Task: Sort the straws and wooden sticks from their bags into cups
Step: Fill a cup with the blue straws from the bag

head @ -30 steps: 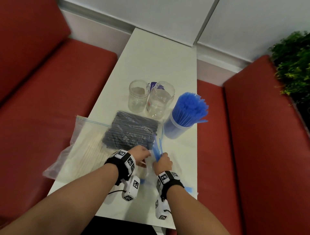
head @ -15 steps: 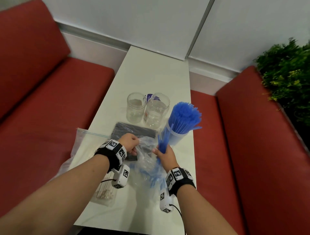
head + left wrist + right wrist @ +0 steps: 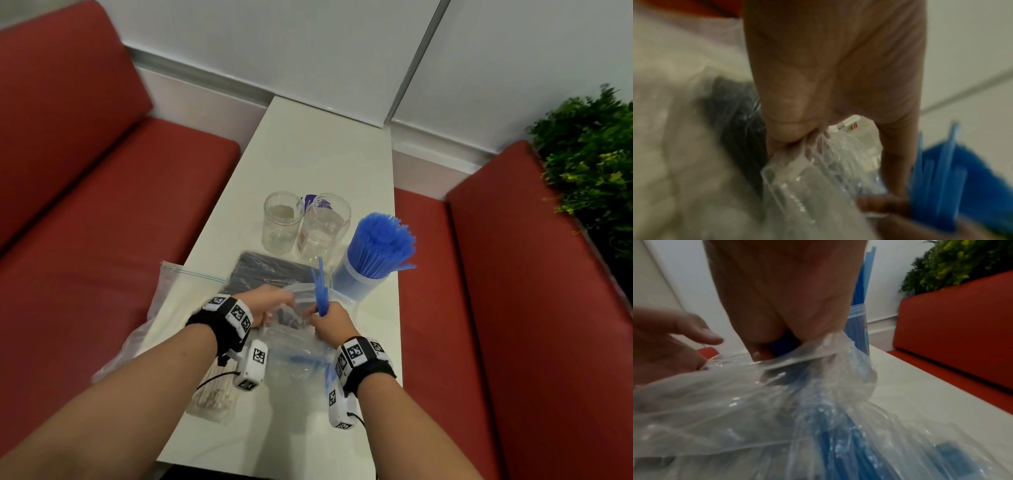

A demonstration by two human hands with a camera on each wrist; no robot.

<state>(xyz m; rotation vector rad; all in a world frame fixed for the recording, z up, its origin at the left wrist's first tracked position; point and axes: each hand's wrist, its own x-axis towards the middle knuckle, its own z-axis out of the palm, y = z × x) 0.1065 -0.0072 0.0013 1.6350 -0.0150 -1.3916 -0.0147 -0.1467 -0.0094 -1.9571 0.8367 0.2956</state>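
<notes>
A few blue straws (image 3: 321,291) could be spilled if the clear bag (image 3: 298,356) is dragged up along with them, since its mouth is caught against the right hand (image 3: 330,323); the full cup of blue straws (image 3: 371,263) just beyond could also be knocked over when more are pushed in. The straws are clamped upright in the curled right fist, their lower ends seemingly inside the bag. The bag's edge is pinched by the left hand (image 3: 270,306), held just beside the right above the table (image 3: 325,154). The bag of black straws (image 3: 270,270) and the bag of wooden sticks (image 3: 212,397) are not yet emptied, and two clear cups (image 3: 305,222) stand unfilled.
</notes>
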